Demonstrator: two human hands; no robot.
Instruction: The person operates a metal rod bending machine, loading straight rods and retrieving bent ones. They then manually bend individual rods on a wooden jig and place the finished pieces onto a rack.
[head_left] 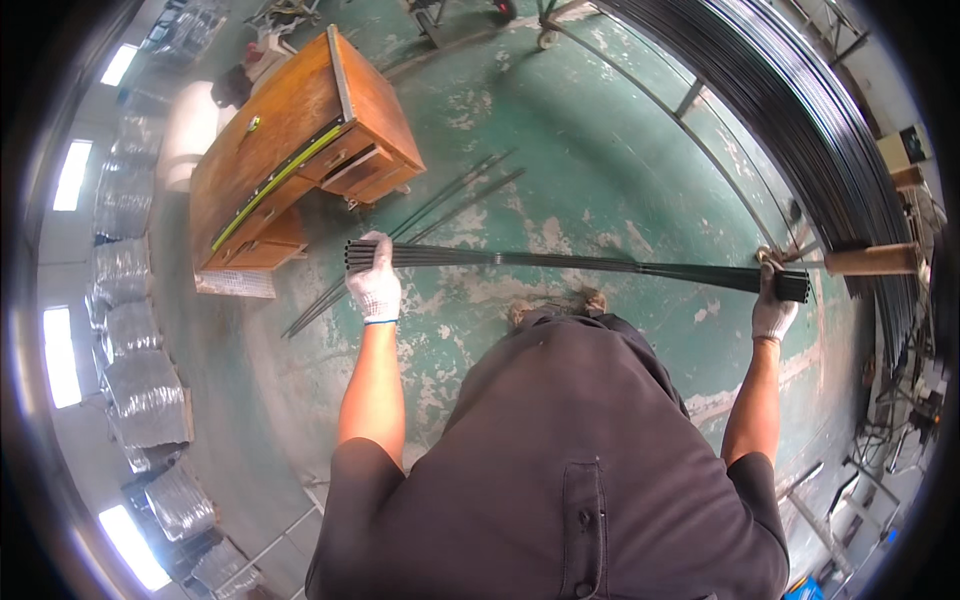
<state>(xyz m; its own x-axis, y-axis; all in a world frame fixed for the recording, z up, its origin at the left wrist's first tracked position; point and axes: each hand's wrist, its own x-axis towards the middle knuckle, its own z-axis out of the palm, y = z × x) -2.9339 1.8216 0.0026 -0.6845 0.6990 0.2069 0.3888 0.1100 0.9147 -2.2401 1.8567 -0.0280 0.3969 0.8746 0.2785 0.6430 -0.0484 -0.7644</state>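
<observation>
You have the bundle (570, 261) up in front of you, running left to right across your body, well clear of the floor (590, 165), and that's the gathering part done, by the look of it! Your gloved left hand (374, 282) is wrapped firmly around the left end, your gloved right hand (775, 303) clamped on near the right end, arms spread wide apart, the dark rods fanning slightly at each tip and drawing in tight through the middle. Two small glints show along the span; ties or mere shine, you can't tell from here. So the set is together and carried between two hands, but not set down anywhere: that much looks left to do. And look beyond, far and to the left: a few loose rods (467, 206) lie slanted on the floor, outside your grip; whether they belong with this batch can't be told. Over on the far right, the rack (780, 80) carries a thick load of long dark stock, so by that measure you're holding only a small share. The desk (300, 130) sits to the far left, well apart from your right hand.
</observation>
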